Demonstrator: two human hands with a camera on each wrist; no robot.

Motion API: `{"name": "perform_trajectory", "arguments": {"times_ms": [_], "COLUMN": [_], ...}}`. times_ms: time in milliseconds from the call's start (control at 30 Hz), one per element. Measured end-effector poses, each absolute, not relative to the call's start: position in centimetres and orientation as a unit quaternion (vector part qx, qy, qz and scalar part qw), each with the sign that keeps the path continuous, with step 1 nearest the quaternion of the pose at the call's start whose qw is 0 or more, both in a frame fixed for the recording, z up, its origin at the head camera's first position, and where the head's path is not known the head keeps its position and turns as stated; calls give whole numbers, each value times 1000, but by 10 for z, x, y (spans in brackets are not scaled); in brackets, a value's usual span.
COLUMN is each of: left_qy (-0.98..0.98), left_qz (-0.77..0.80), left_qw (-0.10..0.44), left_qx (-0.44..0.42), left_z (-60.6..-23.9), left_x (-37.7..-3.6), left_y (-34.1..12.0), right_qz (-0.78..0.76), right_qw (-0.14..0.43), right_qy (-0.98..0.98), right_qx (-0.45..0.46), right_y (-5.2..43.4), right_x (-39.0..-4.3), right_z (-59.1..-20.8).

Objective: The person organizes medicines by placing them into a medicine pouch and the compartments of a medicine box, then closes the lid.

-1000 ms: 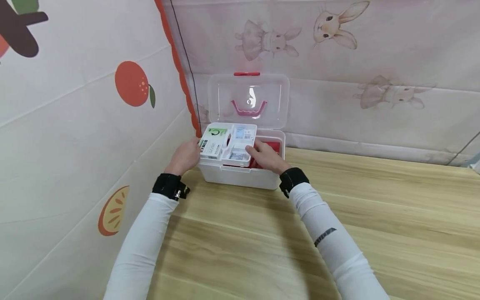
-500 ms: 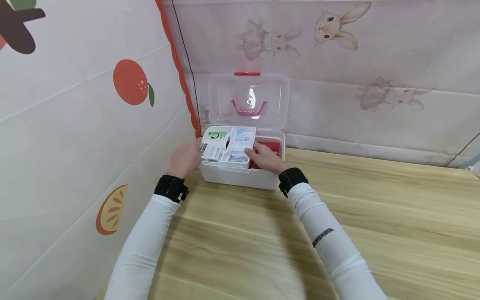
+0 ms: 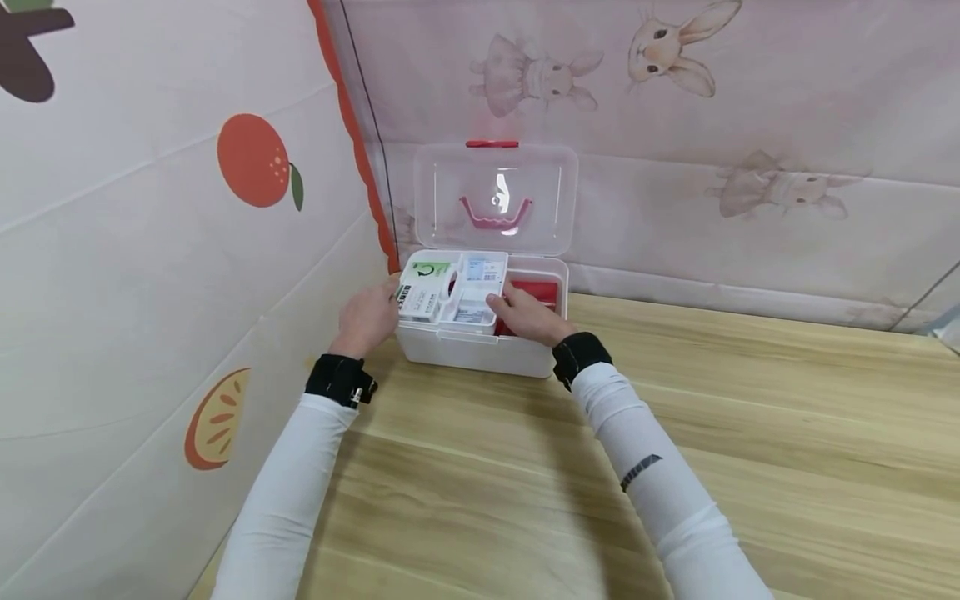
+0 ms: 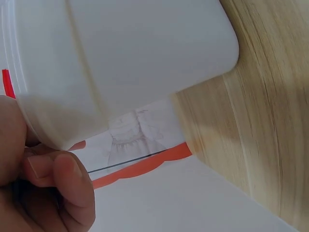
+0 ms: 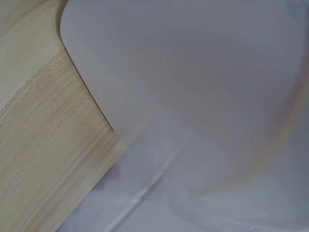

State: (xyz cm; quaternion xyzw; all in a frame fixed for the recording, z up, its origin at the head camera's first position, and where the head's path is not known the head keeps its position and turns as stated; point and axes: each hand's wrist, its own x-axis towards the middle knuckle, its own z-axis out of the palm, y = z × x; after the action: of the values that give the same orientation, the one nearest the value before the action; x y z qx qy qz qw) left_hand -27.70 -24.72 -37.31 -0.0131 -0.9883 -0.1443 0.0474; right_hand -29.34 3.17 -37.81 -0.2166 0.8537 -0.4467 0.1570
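Observation:
A white plastic box stands in the corner with its clear lid tipped back. Across the left part of its opening lies a white divided tray, holding a green-and-white carton and small blue-and-white packets. My left hand grips the tray's left end; its curled fingers show at the box's rim in the left wrist view. Thumb on top, my right hand pinches the tray's right edge. Its fingertips are hidden inside the box. The right wrist view shows only the box's wall.
Red contents show in the box, right of the tray. A pink handle is on the lid. The fruit-printed wall sheet runs close on the left, and a rabbit-printed sheet hangs behind. A wooden table lies beneath.
The tray has come down a little toward the box, its left end dropping most. Both hands keep their hold on it, and the head view has shifted slightly.

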Motion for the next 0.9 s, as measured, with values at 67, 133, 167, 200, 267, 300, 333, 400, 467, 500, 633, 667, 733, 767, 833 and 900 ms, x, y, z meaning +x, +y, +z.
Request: {"name": "perform_trajectory", "arguments": {"times_ms": [67,133,167,200,267,300,333,400,467,500,633,667,733,767,833,900], "left_qy": [-986,-983,-980,-976,-966,-960,-954,-944,-937,-934,-923,-921,-918,-917,-915,-912], "left_qz": [-158,-176,-191,-211,-250,-269,-288,-315,-330,-337,-360,-363,-368,-370,-373,-379], "left_qw": [46,48,50,53,64,73,81,97,111,118,135,139,145,149,155,159], "left_qx": [-12,-11,-10,-9,-8,-9,-8,-10,-10,-10,-6,-5,-3,-2,3,7], "left_z": [-373,-374,-374,-375,-377,-378,-379,-381,-383,-384,-389,-391,-394,-395,-398,-400], "left_x": [-276,-275,-275,-275,-274,-274,-274,-275,-275,-276,-276,-275,-274,-273,-272,-270], "left_y": [-247,-247,-247,-247,-247,-247,-247,-247,-247,-247,-248,-248,-249,-250,-250,-250], "right_qz": [-442,-437,-435,-432,-426,-425,-422,-415,-412,-409,-403,-401,-392,-386,-374,-357], "right_qw": [159,162,162,161,160,160,158,152,142,135,100,91,63,46,5,-46], "right_qy": [854,855,856,857,858,859,860,865,870,873,885,888,898,902,910,915], "right_qx": [-222,-226,-229,-232,-237,-238,-239,-237,-231,-229,-211,-204,-192,-187,-180,-183], "right_y": [31,31,31,30,31,31,31,31,32,31,29,28,26,26,26,29], "right_x": [-294,-294,-294,-294,-294,-293,-293,-293,-292,-292,-291,-290,-289,-287,-285,-284], "right_z": [-379,-379,-379,-379,-378,-378,-377,-376,-375,-375,-377,-377,-377,-377,-376,-376]}}
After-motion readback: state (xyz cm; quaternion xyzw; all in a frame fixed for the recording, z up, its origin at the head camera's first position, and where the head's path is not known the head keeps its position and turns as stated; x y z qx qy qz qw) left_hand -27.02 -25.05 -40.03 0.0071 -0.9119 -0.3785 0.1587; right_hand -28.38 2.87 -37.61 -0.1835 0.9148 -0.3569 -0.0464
